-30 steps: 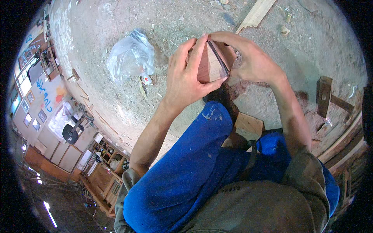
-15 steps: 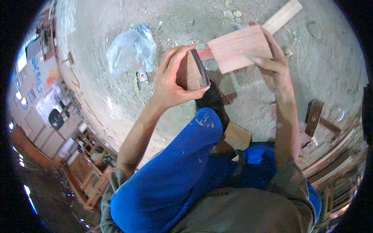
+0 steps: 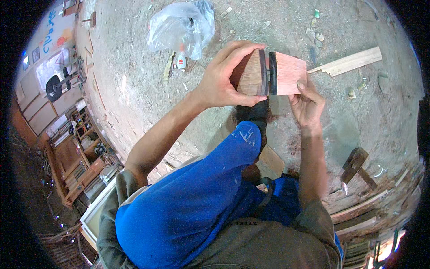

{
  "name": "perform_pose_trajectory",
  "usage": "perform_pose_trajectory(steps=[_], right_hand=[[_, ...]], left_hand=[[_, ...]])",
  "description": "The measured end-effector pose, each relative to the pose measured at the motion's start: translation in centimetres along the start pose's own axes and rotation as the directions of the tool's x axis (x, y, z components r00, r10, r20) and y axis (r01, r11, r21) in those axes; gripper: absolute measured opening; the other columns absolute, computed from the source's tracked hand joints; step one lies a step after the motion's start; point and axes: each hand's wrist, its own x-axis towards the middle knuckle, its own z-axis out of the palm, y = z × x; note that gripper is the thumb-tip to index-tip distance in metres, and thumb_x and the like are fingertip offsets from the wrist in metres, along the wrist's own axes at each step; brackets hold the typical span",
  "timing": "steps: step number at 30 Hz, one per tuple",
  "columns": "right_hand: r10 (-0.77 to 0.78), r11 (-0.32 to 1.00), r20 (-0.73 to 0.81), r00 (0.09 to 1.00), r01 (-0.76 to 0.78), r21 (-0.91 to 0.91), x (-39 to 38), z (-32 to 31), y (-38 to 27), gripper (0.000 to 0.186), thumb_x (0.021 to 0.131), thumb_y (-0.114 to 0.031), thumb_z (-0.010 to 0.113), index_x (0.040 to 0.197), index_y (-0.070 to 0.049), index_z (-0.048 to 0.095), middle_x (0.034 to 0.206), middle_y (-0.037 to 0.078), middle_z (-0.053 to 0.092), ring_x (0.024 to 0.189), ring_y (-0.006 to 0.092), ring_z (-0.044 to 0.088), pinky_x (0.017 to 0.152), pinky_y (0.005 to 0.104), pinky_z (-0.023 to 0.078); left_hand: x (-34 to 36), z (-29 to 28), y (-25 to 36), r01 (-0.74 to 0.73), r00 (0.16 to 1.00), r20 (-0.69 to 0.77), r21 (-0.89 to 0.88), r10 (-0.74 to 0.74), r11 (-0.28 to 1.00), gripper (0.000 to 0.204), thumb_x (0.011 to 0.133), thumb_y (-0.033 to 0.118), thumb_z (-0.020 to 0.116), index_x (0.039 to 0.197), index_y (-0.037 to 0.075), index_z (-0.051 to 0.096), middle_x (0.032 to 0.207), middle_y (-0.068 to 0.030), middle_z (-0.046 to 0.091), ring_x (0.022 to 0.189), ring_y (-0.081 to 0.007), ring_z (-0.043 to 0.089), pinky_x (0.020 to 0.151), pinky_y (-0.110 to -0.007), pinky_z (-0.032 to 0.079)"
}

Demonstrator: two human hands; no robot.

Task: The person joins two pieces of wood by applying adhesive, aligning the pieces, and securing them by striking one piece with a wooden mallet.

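Observation:
My left hand (image 3: 219,80) is wrapped round a brown wooden piece (image 3: 249,77) with a dark edge, thumb below and fingers above. My right hand (image 3: 308,104) pinches a flat pinkish wooden board (image 3: 289,74) at its lower right corner, thumb on the face. The board's left edge is dark too. Both dark edges face each other, upright and nearly parallel, with a narrow gap between them. The two pieces are held up above my bent blue-trousered knee (image 3: 248,134). The back of the brown piece is hidden by my left palm.
On the dirt floor lie a clear plastic bag (image 3: 179,27), a small white bottle (image 3: 181,60) with a red tip, and a pale wooden strip (image 3: 354,61). A wooden mallet (image 3: 355,162) lies at right, near long planks (image 3: 360,206). Wooden compartments with tools (image 3: 74,168) stand at left.
My right hand has brought the board lower and turned it, so its dark edge now shows beside the brown piece. The brown piece has turned more upright. The view has shifted.

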Motion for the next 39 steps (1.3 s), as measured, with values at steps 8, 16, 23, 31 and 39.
perform_pose_trajectory(steps=[8, 16, 23, 31, 39], right_hand=[[0.027, 0.998, -0.063, 0.998, -0.030, -0.048, -0.3, 2.7, -0.3, 0.070, 0.090, -0.010, 0.062, 0.151, 0.007, 0.033, 0.134, 0.016, 0.056, 0.114, 0.0192, 0.065, 0.088, 0.0295, 0.061], [0.049, 0.997, 0.054, 0.997, -0.045, -0.060, 0.5, 1.7, 0.6, 0.075, 0.088, -0.010, 0.062, 0.154, 0.007, 0.029, 0.136, 0.016, 0.056, 0.116, 0.0205, 0.064, 0.093, 0.0314, 0.059], [0.052, 0.998, 0.061, 0.997, -0.050, -0.031, 0.8, 1.9, 1.7, 0.079, 0.089, -0.010, 0.060, 0.158, 0.004, 0.023, 0.147, 0.016, 0.047, 0.128, 0.0234, 0.057, 0.103, 0.0349, 0.053], [0.067, 0.997, 0.057, 0.996, -0.065, -0.035, 1.0, 1.8, 1.9, 0.083, 0.087, -0.013, 0.061, 0.159, 0.002, 0.022, 0.151, 0.016, 0.044, 0.133, 0.0246, 0.053, 0.106, 0.0366, 0.050], [0.078, 0.997, 0.066, 0.995, -0.077, -0.020, 1.0, 1.2, 1.9, 0.076, 0.090, -0.014, 0.058, 0.156, 0.006, 0.026, 0.143, 0.017, 0.052, 0.121, 0.0214, 0.062, 0.092, 0.0313, 0.059]], left_hand=[[0.3, -0.6, 0.3, 0.028, 0.998, 0.054, 0.030, -0.030, 0.999, 0.096, 0.057, 0.029, 0.095, 0.141, 0.006, 0.054, 0.137, -0.0131, 0.060, 0.127, -0.0333, 0.057, 0.107, -0.044, 0.046], [-0.3, -0.8, -0.7, 0.018, 1.000, 0.015, -0.049, -0.017, 0.999, 0.095, 0.058, 0.032, 0.097, 0.139, 0.005, 0.055, 0.137, -0.0138, 0.060, 0.126, -0.0330, 0.058, 0.107, -0.045, 0.046], [-0.1, -1.0, -0.1, 0.040, 0.998, 0.056, -0.011, -0.039, 0.999, 0.096, 0.057, 0.033, 0.098, 0.139, 0.006, 0.055, 0.136, -0.0141, 0.059, 0.127, -0.0329, 0.057, 0.107, -0.043, 0.046], [-0.1, -0.5, 0.1, 0.065, 0.997, 0.037, -0.010, -0.065, 0.998, 0.095, 0.057, 0.031, 0.097, 0.139, 0.007, 0.056, 0.136, -0.0150, 0.058, 0.125, -0.0334, 0.057, 0.107, -0.043, 0.046], [-0.2, -0.8, -0.2, 0.064, 0.997, 0.046, -0.013, -0.063, 0.998, 0.096, 0.056, 0.033, 0.098, 0.139, 0.008, 0.057, 0.135, -0.0149, 0.058, 0.125, -0.0328, 0.058, 0.107, -0.043, 0.047]])
